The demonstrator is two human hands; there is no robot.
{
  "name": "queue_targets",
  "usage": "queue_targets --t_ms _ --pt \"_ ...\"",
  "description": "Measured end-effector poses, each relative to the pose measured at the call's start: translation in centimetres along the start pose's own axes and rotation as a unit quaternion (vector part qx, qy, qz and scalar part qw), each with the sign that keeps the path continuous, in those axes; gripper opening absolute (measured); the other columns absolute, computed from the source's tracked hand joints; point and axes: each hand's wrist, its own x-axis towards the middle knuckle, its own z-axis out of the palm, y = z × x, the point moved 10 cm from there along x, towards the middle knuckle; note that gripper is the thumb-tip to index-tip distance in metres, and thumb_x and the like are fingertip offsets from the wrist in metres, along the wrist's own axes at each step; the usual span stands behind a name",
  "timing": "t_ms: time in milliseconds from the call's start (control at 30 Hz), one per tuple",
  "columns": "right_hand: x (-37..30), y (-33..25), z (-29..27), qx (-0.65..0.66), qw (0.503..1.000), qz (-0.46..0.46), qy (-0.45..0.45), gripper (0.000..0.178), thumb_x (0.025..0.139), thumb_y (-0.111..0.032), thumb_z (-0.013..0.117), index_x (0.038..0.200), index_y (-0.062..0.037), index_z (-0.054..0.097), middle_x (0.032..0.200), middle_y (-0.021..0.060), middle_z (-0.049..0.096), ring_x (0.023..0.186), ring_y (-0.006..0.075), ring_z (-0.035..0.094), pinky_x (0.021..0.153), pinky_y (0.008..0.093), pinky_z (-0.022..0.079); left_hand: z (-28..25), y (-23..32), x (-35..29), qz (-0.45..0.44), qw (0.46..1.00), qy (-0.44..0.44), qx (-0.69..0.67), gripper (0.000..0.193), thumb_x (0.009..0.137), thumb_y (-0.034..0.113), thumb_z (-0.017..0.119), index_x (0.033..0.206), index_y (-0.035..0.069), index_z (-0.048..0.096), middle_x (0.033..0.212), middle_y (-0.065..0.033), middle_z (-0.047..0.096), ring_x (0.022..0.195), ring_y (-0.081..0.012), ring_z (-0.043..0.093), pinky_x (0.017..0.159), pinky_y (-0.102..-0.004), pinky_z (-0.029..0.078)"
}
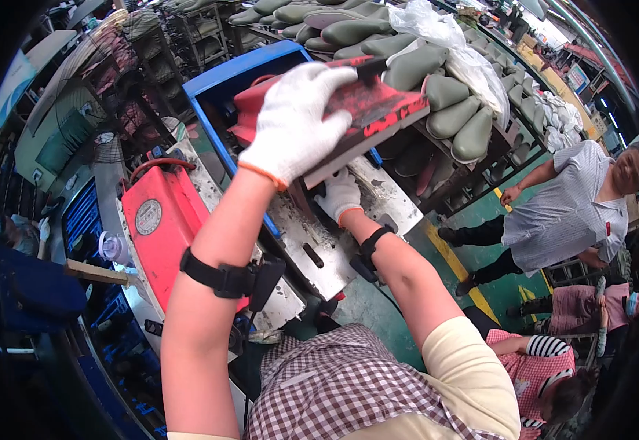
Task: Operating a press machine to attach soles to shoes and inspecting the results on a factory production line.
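Observation:
My left hand (294, 121), in a white knit glove with an orange cuff, is over a red metal machine cover (378, 106) with chipped paint. Its thumb and forefinger are spread apart; whether the palm touches the cover cannot be told. A short black handle (370, 68) juts out just beyond the fingertips. Below the cover's lower edge, my right hand (340, 195), gloved the same way, reaches in above the worn white machine bed (319, 253). Its fingertips are partly hidden in shadow, and what they touch does not show. Black straps circle both forearms.
A second red machine cover (159, 213) with a round dial stands at left. Behind is a blue bin (242, 64). Grey-green boot-shaped pieces (444, 92) fill a rack at the back right. A person (565, 198) stands at right; another in pink check (532, 367) is nearer.

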Motion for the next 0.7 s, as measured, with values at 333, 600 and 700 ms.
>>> queue_targets --t_ms 333,600,700 --pt "-11.6 3.7 -7.2 0.636 0.734 0.107 -0.213 0.075 0.092 -0.033 0.068 0.157 -0.0081 0.041 0.131 0.0073 0.065 0.113 0.0167 0.063 0.091 0.0354 0.052 -2.6 -8.7 -13.0 -0.339 0.878 0.081 -0.328 0.058 0.107 0.031 0.053 0.156 0.001 0.04 0.152 -0.0144 0.05 0.141 -0.0258 0.049 0.117 -0.0385 0.037" --pt "-29.5 3.2 -6.2 0.869 0.415 0.037 -0.266 0.108 0.074 -0.031 0.086 0.158 0.006 0.029 0.158 0.0204 0.044 0.145 0.031 0.047 0.123 0.0442 0.033 2.6 -1.1 -24.1 -0.38 0.779 -0.034 -0.497 0.116 0.083 0.066 0.075 0.164 0.003 0.02 0.161 -0.0204 0.035 0.146 -0.0293 0.043 0.116 -0.0409 0.039" --pt "-33.7 3.0 -4.4 0.884 0.388 0.052 -0.255 0.106 0.075 -0.024 0.082 0.16 0.0062 0.026 0.161 0.0215 0.04 0.148 0.0318 0.043 0.124 0.0439 0.03 0.4 3.9 -22.8 -0.381 0.736 -0.071 -0.555 0.121 0.077 0.05 0.089 0.162 -0.002 0.021 0.155 -0.0158 0.043 0.141 -0.0244 0.047 0.118 -0.0374 0.037"
